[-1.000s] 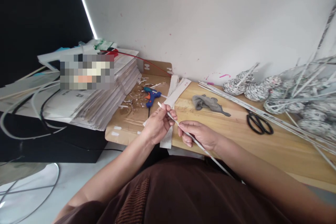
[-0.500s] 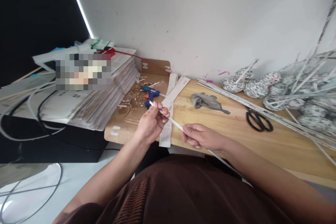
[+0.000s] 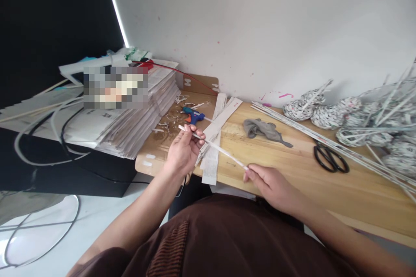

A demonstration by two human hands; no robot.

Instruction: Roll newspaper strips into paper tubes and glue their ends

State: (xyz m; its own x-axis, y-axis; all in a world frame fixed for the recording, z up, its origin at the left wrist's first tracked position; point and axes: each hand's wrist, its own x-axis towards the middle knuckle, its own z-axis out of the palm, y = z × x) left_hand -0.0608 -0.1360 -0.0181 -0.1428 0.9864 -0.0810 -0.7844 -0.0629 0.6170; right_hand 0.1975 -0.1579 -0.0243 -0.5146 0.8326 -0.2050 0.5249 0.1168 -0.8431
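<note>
A thin white rolled paper stick stretches between my two hands, above the near edge of the wooden table. My left hand pinches it close to one tip, which pokes out beyond the thumb. Further down, my right hand grips it between thumb and fingertips; no length of it shows past this hand. Just behind my left hand lies a blue glue gun on a scrap-strewn cardboard sheet. Flat paper strips lie crossed beneath the stick.
A grey glove and black scissors lie on the table. Long paper sticks run to the right, near woven paper balls. Stacked paper and loose cables are at left.
My right hand has moved right, away from my left, so more of the stick shows between them. The length that trailed past my right hand is no longer visible. The view has shifted slightly.
</note>
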